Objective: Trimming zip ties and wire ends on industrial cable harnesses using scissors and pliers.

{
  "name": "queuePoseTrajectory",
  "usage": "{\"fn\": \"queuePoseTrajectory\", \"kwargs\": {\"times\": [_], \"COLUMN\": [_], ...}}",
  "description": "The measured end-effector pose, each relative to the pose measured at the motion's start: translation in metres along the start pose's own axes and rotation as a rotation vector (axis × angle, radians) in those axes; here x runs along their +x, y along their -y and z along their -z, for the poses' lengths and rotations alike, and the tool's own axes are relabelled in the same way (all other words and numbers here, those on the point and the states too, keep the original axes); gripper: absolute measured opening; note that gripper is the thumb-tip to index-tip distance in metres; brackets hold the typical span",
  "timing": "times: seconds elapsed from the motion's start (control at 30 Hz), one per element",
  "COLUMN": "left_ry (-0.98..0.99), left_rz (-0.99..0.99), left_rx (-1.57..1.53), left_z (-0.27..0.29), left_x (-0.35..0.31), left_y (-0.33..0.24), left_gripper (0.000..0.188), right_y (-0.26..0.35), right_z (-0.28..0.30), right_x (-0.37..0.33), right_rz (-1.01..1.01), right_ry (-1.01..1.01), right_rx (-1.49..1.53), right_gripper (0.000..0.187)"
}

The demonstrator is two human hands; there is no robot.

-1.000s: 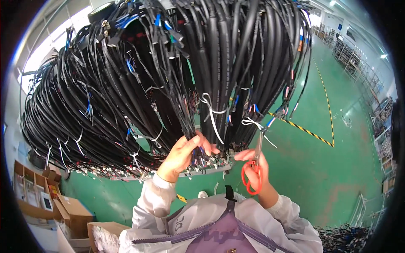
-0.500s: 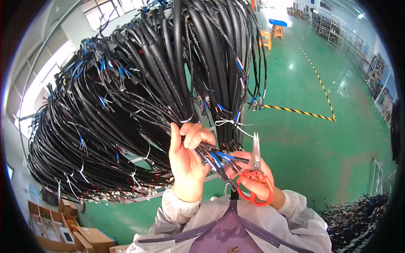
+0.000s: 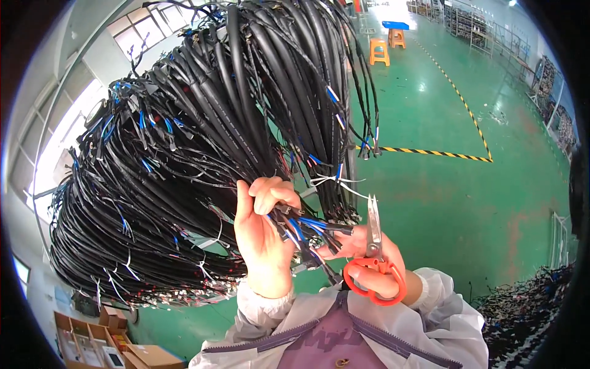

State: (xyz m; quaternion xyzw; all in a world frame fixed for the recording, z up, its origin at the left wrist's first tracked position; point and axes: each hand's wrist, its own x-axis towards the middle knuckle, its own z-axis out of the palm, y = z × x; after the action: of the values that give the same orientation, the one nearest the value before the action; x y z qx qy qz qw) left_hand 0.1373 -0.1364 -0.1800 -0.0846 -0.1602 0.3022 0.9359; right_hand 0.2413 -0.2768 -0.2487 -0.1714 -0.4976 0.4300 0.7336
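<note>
My left hand (image 3: pixel 265 240) is closed round a bundle of black cables, whose blue and black wire ends (image 3: pixel 310 234) stick out toward my right hand. Red-handled scissors (image 3: pixel 373 243) hang on my right hand (image 3: pixel 384 264), with fingers through the loops and the nearly closed blades pointing away from me. Some right-hand fingers reach behind the wire ends; whether they touch them is hidden. Beyond my left hand the thick black cables (image 3: pixel 224 117) drape down from a rack in a large mass. A white cable tie (image 3: pixel 329 179) circles a neighbouring bundle, its long tails sticking out.
Cardboard boxes (image 3: pixel 150 355) stand on the floor at the lower left. A dark heap of cables (image 3: pixel 522 313) lies at the lower right. Farther off are an orange stool (image 3: pixel 379 52), yellow-black floor tape (image 3: pixel 430 152) and shelving (image 3: pixel 470 27) along the right wall.
Both hands, the held wire ends and the scissors keep nearly the same pose. The view has shifted slightly. The white tie seen beside my left fingers before no longer shows there.
</note>
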Motion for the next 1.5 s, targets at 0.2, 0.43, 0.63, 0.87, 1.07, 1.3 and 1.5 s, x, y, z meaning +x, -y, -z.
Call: {"fn": "queuePoseTrajectory", "kwargs": {"times": [0.2, 0.43, 0.63, 0.87, 1.07, 1.3, 1.5], "left_ry": [-0.013, -0.024, 0.038, 0.021, 0.007, 0.043, -0.001], "left_rz": [-0.003, -0.017, -0.046, -0.038, -0.053, -0.046, -0.069], "left_rx": [-0.013, 0.057, 0.155, 0.145, 0.217, 0.227, 0.255], "left_z": [0.0, 0.002, 0.006, 0.009, 0.008, 0.011, 0.009], "left_x": [0.002, 0.005, 0.006, 0.009, 0.009, 0.012, 0.012], "left_y": [0.0, -0.004, -0.004, -0.005, -0.005, -0.003, -0.001], "left_gripper": [0.025, 0.024, 0.024, 0.025, 0.024, 0.024, 0.023], "right_y": [0.007, 0.017, 0.024, 0.026, 0.025, 0.027, 0.03], "right_z": [-0.005, -0.008, -0.008, -0.005, -0.005, -0.002, -0.004], "right_x": [0.011, 0.015, 0.017, 0.019, 0.018, 0.02, 0.02], "right_rz": [0.029, -0.009, -0.01, -0.028, -0.025, -0.047, -0.048], "right_ry": [-0.024, -0.012, 0.016, -0.039, -0.075, -0.111, -0.128], "right_rx": [0.039, -0.06, -0.045, 0.067, 0.063, 0.059, 0.065], "right_gripper": [0.063, 0.063, 0.064, 0.063, 0.065, 0.064, 0.069]}}
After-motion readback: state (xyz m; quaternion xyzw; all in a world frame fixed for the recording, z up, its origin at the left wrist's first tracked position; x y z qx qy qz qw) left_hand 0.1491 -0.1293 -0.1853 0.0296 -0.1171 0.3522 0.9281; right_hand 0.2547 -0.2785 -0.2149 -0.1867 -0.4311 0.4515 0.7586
